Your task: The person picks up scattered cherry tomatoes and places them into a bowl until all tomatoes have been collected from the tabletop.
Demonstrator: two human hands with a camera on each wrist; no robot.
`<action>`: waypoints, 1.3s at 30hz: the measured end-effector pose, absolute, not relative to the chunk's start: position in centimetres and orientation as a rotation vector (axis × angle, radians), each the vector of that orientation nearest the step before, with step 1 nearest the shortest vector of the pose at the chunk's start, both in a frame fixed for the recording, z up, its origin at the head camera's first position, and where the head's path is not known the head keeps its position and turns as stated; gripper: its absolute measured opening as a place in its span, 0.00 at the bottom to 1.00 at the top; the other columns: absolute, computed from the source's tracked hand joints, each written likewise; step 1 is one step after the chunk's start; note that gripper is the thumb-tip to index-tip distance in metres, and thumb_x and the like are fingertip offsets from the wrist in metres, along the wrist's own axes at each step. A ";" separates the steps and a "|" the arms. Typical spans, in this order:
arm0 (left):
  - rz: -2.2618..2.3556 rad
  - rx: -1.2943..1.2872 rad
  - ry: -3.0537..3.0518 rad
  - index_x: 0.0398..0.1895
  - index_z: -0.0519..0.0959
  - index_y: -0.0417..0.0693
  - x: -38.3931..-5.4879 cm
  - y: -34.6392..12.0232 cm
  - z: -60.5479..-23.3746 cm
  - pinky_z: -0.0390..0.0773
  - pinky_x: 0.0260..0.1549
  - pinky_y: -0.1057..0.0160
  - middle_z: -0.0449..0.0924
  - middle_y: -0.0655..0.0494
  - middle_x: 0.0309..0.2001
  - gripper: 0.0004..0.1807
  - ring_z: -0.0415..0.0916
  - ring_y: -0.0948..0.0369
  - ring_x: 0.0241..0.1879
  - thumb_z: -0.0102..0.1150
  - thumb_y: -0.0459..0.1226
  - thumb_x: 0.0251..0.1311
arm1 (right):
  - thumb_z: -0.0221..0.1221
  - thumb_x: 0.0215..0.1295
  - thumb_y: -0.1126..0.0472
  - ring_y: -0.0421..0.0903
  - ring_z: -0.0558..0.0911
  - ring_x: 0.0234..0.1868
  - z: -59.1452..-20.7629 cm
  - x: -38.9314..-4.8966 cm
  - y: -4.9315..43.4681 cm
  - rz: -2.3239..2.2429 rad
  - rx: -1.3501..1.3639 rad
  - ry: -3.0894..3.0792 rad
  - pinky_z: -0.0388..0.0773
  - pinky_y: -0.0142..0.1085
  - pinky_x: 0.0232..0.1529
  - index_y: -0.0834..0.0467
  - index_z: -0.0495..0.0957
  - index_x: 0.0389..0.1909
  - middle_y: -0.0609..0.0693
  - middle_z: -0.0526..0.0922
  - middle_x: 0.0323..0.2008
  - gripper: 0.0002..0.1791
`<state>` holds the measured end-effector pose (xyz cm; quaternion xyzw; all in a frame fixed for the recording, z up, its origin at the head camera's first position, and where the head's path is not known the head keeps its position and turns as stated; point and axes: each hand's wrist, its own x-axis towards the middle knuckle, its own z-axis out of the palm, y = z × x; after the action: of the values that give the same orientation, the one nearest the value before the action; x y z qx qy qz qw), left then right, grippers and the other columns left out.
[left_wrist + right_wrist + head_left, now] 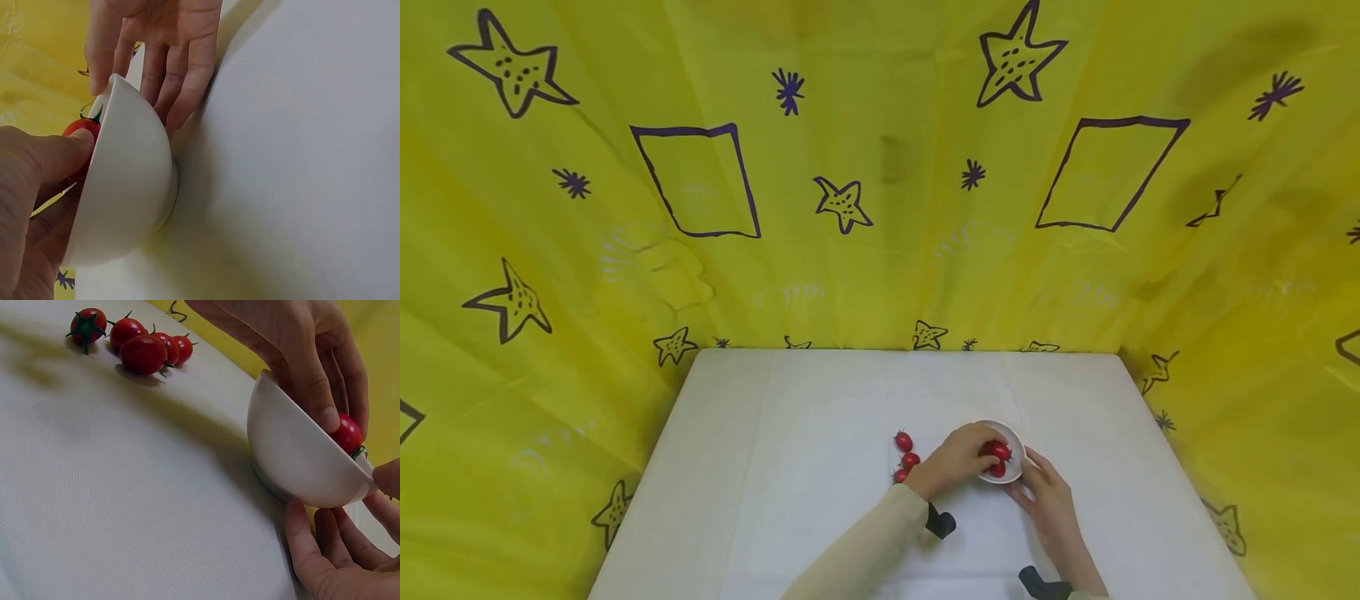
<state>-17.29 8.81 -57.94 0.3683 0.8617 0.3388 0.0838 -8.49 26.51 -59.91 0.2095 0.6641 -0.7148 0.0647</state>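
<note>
A small white bowl (1014, 437) stands on the white table, and red cherry tomatoes lie inside it in the head view. My left hand (957, 457) reaches over the bowl's near-left side and pinches a red cherry tomato (347, 434) with a green stem between thumb and fingers, at the mouth of the bowl. Around the bowl's right side, my right hand (1051, 502) holds the rim, thumb on the edge and fingers beneath. Seen from the left wrist, the bowl's outer wall (128, 169) hides much of its inside, and the held tomato (94, 128) shows above the rim.
Several loose cherry tomatoes (145, 354) lie in a cluster on the table, left of the bowl, partly behind my left wrist in the head view. The white tabletop (805, 417) ends at a yellow curtain (880, 275) with star drawings at the back and sides.
</note>
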 end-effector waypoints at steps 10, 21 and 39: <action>0.712 1.282 2.618 0.56 0.85 0.53 -18.0 10.6 -57.9 0.70 0.70 0.70 0.86 0.64 0.52 0.13 0.77 0.68 0.53 0.66 0.39 0.70 | 0.44 0.86 0.54 0.20 0.78 0.47 -59.9 -8.3 26.6 -2.127 0.584 2.037 0.83 0.33 0.60 0.57 0.54 0.81 0.66 0.58 0.79 0.30; 0.419 1.335 2.746 0.56 0.85 0.58 -17.8 11.3 -58.4 0.64 0.76 0.65 0.86 0.66 0.53 0.14 0.75 0.64 0.64 0.65 0.43 0.70 | 0.45 0.85 0.56 0.22 0.79 0.49 -59.9 -8.3 26.5 -2.157 0.573 2.033 0.83 0.32 0.59 0.58 0.55 0.81 0.66 0.58 0.78 0.29; 0.553 1.183 2.717 0.63 0.81 0.60 -17.2 10.6 -58.1 0.70 0.73 0.66 0.80 0.66 0.64 0.17 0.71 0.64 0.70 0.63 0.43 0.72 | 0.45 0.85 0.56 0.23 0.80 0.50 -60.0 -8.3 26.5 -2.167 0.583 2.014 0.83 0.32 0.59 0.58 0.54 0.81 0.65 0.60 0.77 0.29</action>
<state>-17.19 10.63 -58.06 0.3917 0.8995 0.1831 0.0634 -8.31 26.52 -60.01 0.1929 0.6666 -0.7173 0.0633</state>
